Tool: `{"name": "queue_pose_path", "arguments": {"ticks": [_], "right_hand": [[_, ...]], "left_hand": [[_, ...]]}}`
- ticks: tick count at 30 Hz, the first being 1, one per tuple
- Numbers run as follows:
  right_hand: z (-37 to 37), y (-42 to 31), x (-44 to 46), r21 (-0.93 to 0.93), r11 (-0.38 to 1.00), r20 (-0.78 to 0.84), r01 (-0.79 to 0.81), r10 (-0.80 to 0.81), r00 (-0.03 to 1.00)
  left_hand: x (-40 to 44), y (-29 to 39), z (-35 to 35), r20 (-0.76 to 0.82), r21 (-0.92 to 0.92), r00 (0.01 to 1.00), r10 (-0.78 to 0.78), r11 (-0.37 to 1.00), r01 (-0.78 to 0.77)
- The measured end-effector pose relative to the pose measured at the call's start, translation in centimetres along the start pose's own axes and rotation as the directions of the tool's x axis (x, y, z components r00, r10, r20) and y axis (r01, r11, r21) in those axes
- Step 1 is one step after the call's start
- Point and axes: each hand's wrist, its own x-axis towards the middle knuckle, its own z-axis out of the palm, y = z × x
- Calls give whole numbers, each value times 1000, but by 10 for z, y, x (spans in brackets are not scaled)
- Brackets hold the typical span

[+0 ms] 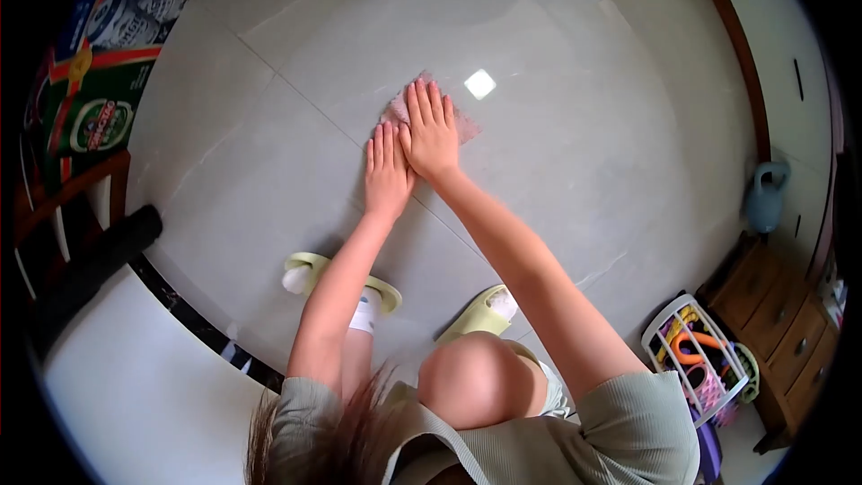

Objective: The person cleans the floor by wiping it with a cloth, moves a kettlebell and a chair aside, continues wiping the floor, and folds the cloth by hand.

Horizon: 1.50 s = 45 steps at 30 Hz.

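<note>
A pink cloth (468, 128) lies on the grey tiled floor (557, 153), partly hidden under my hands. My right hand (432, 137) rests flat on top of it, fingers stretched forward and not gripping. Just left of it and a little lower, my left hand (389, 175) lies flat with straight fingers, its fingertips at the cloth's lower left edge. The two hands touch around the right thumb. Both arms reach forward past my bent knee (480, 382).
Light green slippers (485, 313) are on my feet. Drink cartons (103, 126) and a dark wooden chair (112, 180) stand at left. At right are a blue kettlebell (768, 202), a wooden drawer unit (777, 310) and a white basket (696, 359) of colourful items.
</note>
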Motion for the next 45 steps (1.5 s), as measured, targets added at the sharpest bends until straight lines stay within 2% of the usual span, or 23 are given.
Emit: {"name": "queue_pose_path", "arguments": {"ticks": [4, 8, 11, 13, 16, 17, 18, 19, 20, 22, 25, 28, 32, 33, 36, 39, 42, 45], "right_hand": [[-15, 14, -35, 69, 982, 88, 174, -180, 980], [-49, 61, -89, 29, 981, 229, 193, -195, 954], [-61, 96, -122, 14, 976, 224, 217, -214, 951], [-62, 94, -124, -22, 983, 233, 181, -171, 957], [-51, 82, -110, 16, 982, 177, 189, -189, 966], [-48, 76, -97, 48, 974, 172, 220, -225, 959], [-46, 69, -89, 81, 966, 172, 244, -254, 952], [-43, 62, -85, 58, 966, 164, 252, -258, 952], [-37, 55, -79, 35, 964, 151, 262, -264, 953], [-34, 50, -79, 22, 965, 147, 263, -263, 953], [-35, 47, -83, 51, 970, 160, 236, -242, 957], [-38, 57, -88, 88, 949, 140, 304, -314, 939], [-39, 56, -89, 94, 945, 114, 313, -323, 940], [-41, 56, -90, 80, 946, 135, 313, -322, 937], [-38, 56, -92, 64, 944, 102, 324, -329, 939], [-34, 50, -95, 10, 962, 105, 274, -273, 956], [-38, 54, -94, 49, 952, 140, 304, -307, 941], [-37, 56, -93, 17, 950, 132, 313, -312, 941]], "left_hand": [[-40, 30, 11, 49, -42, 999, -19, 999, 21], [-71, 93, 27, 203, -52, 977, 66, 997, -57], [-88, 135, 39, 138, -54, 987, 83, 996, -76], [-86, 136, 37, 154, -100, 987, 54, 994, -39], [-78, 122, 29, 224, -122, 975, -7, 992, 35], [-74, 115, 25, 286, -38, 958, -38, 998, 51], [-72, 104, 26, 213, -6, 976, -54, 998, 56], [-67, 95, 15, 180, 51, 977, -112, 993, 104], [-66, 85, 12, 133, 69, 986, -105, 993, 96], [-67, 76, 3, 181, 141, 981, -68, 989, 43], [-65, 78, 2, 255, 81, 967, -15, 997, -6], [-61, 59, 8, 213, -34, 968, 135, 991, -131], [-61, 56, 17, 146, 8, 960, 240, 970, -244], [-61, 57, 20, 102, -30, 965, 242, 970, -241], [-61, 56, 24, 124, 14, 962, 242, 969, -245], [-66, 59, 32, -20, 31, 963, 270, 963, -269], [-66, 60, 31, -17, -99, 968, 252, 963, -252], [-67, 68, 29, 23, -27, 978, 205, 978, -205]]}}
